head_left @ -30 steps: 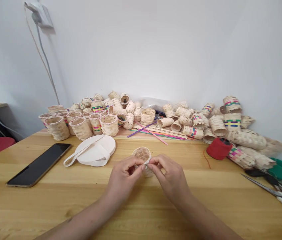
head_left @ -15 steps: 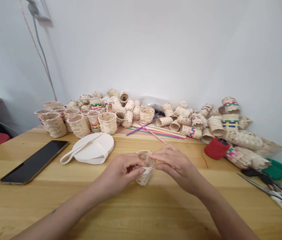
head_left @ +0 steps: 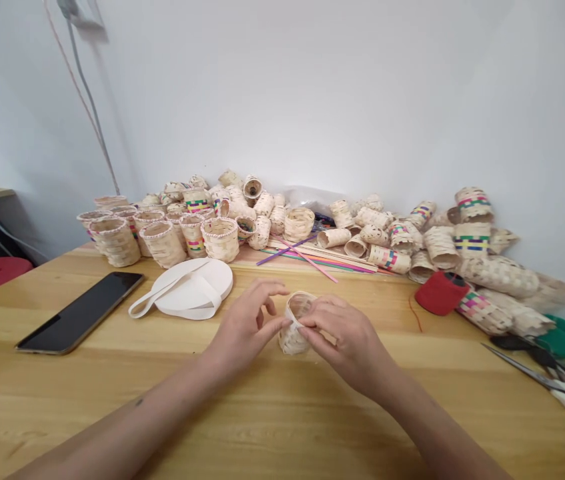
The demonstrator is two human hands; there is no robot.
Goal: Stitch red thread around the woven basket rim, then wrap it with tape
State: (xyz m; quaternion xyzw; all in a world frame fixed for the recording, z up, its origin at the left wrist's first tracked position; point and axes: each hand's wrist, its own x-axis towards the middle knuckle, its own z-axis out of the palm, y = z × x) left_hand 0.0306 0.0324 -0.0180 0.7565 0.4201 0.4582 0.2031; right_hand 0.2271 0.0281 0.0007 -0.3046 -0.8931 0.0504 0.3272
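A small woven bamboo basket (head_left: 293,339) stands on the wooden table between my hands, its mouth facing up and slightly away from me. My right hand (head_left: 349,333) pinches the basket's rim on the right, with the thumb outside and the fingers over the edge. On the other side, my left hand (head_left: 247,323) has its fingers spread. Its thumb tip reaches the near side of the rim, while the fingers stay off the wall. A pale band seems to run along the rim, partly hidden by my fingers.
A roll of white ribbon (head_left: 195,293) and a black phone (head_left: 82,313) lie left. Behind are rimmed baskets (head_left: 162,245), a pile of woven pieces (head_left: 375,220) and coloured strips (head_left: 312,257). Red thread spool (head_left: 439,293) and scissors (head_left: 547,380) lie right.
My left fingers have come out of the basket and spread apart. My right hand has closed on the rim. The camera view has shifted slightly.
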